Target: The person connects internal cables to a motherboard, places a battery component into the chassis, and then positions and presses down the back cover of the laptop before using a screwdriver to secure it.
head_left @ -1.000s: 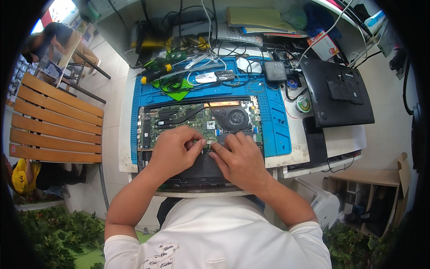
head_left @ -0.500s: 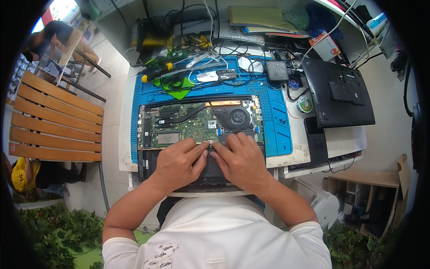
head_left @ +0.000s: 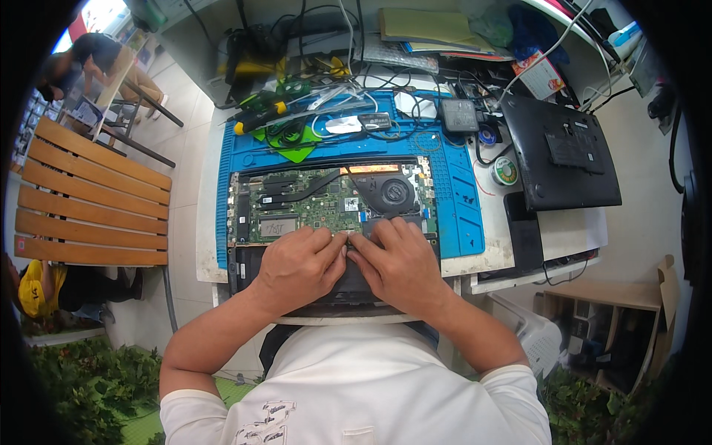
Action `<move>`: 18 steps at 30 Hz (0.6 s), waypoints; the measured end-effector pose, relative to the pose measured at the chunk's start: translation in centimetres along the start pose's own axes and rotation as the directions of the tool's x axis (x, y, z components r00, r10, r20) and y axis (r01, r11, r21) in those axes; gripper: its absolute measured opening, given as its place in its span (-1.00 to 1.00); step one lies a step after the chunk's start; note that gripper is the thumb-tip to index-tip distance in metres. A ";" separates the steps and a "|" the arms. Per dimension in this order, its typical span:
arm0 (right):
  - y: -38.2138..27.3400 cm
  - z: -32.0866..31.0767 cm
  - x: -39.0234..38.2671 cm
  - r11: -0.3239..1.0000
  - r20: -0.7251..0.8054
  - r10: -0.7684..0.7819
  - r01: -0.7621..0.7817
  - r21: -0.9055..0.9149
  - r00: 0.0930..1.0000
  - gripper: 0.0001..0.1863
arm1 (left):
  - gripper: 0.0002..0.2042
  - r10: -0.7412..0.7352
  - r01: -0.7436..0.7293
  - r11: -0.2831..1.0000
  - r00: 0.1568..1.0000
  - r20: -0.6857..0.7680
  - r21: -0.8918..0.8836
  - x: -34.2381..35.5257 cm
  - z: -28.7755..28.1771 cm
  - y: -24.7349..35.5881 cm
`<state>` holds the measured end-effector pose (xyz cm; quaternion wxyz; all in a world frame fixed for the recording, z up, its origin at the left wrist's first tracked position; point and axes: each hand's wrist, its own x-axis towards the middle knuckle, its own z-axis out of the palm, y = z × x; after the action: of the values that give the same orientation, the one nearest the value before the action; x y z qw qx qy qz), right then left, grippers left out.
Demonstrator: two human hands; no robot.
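An opened laptop (head_left: 239,208) lies on a blue repair mat (head_left: 461,215), its green circuit board (head_left: 320,209), black fan (head_left: 395,194) and dark heat pipe (head_left: 304,193) exposed. Along the near side of the board sits the black battery (head_left: 248,261), largely covered by my hands. My left hand (head_left: 298,259) and my right hand (head_left: 397,259) meet at the board's near edge, fingers curled and fingertips almost touching. Whatever is between the fingertips is too small and hidden to name; it lies where board and battery meet.
Screwdrivers (head_left: 259,122), cables and a green card (head_left: 300,148) crowd the mat's far side. To the right are a black power adapter (head_left: 459,117), a solder spool (head_left: 504,171), a phone (head_left: 523,233) and a dark laptop-like device (head_left: 564,152). A wooden slatted bench (head_left: 96,196) stands left.
My left elbow has swung slightly outward to the left. Both hands stay at the same spot on the board's near edge, with only tiny finger shifts.
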<state>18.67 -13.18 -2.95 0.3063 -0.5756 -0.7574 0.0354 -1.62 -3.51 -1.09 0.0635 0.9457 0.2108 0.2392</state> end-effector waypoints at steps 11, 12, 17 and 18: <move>-0.1 -0.4 0.6 0.998 0.074 0.017 -0.012 -0.058 0.997 -0.66 | -0.78 -0.003 0.016 0.991 0.995 0.100 -0.135 0.6 -0.8 -2.7; -0.1 -0.5 0.6 0.998 0.078 0.017 -0.012 -0.061 0.997 -0.66 | -0.79 0.024 -0.009 0.990 0.994 0.105 -0.143 0.7 -0.6 -3.0; -0.1 -0.7 0.7 0.998 0.091 0.019 -0.013 -0.066 0.996 -0.65 | -0.81 0.088 -0.075 0.989 0.991 0.105 -0.127 0.9 -0.5 -3.6; 0.0 -0.8 0.7 0.998 0.087 0.015 -0.009 -0.063 0.996 -0.65 | -0.81 0.099 -0.087 0.989 0.990 0.100 -0.117 0.9 -0.5 -3.6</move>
<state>18.95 -12.76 -2.04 0.2545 -0.5872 -0.7674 0.0388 -2.48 0.15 -1.08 0.1163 0.9607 0.1492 0.2031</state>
